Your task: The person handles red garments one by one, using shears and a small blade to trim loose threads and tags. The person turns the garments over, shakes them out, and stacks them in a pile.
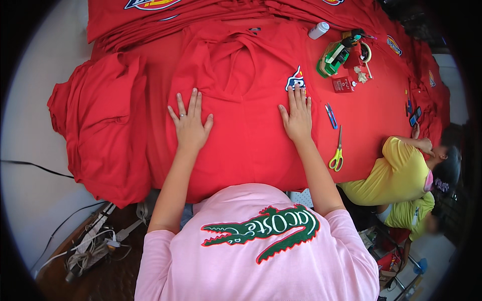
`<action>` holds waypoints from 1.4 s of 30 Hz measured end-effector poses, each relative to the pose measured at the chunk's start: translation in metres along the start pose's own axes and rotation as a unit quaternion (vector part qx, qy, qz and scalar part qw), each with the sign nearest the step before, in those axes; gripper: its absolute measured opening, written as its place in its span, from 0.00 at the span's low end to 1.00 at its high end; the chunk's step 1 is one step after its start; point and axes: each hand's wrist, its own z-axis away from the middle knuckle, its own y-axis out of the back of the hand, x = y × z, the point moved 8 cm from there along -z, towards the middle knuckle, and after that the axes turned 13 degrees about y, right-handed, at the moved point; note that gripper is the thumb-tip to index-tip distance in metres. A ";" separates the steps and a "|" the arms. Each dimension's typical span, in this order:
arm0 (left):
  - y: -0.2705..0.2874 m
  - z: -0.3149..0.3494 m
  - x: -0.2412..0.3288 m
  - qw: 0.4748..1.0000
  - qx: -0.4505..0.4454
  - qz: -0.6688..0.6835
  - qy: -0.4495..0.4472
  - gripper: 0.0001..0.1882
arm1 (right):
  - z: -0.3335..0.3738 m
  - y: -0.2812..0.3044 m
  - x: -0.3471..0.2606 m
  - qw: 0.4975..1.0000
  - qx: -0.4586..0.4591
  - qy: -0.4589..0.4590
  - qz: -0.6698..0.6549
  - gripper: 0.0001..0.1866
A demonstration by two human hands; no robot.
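- Red table (384,125): garment stack (150,31) at 12 o'clock.
- Red V-neck shirt (246,143): flat, central, long axis 12-to-6 o'clock.
- Left hand (192,124), right hand (298,119): apart, palm-down on shirt, gripping nothing; right nearer emblem (295,81), at its 12 o'clock.

Red shirt (243,135): lettered chest emblem (296,81), navy and white
Neck tag (255,29): small, dark, too small to read
Pink shirt (221,273): white lettering across a green crocodile (281,248)
Red box (344,85): pale print
Red pile (135,31): lettered emblem (152,4), cut by the upper edge
Right-hand garments: lettered emblem (394,45), yellow and blue
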 end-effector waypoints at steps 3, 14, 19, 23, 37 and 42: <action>-0.004 0.021 0.046 0.994 -0.032 0.080 -0.065 0.43 | -0.008 0.000 -0.032 0.998 0.026 0.017 -0.059 0.38; -0.024 -0.092 0.062 0.987 -0.016 0.024 -0.159 0.45 | -0.105 -0.025 -0.004 0.998 0.045 0.044 0.022 0.35; -0.030 -0.107 0.065 0.992 -0.014 0.010 -0.129 0.36 | -0.118 -0.028 0.007 0.995 0.078 0.056 0.024 0.34; -0.013 -0.072 0.040 0.985 0.009 0.074 -0.157 0.29 | -0.090 -0.030 0.005 0.996 0.068 0.043 0.040 0.35; 0.011 0.266 -0.160 0.872 -0.012 0.338 0.355 0.12 | 0.186 0.028 -0.053 0.985 -0.111 0.070 -0.115 0.35; 0.042 0.259 -0.145 0.885 0.096 0.340 0.304 0.07 | 0.157 0.043 -0.073 0.986 0.027 0.011 -0.164 0.40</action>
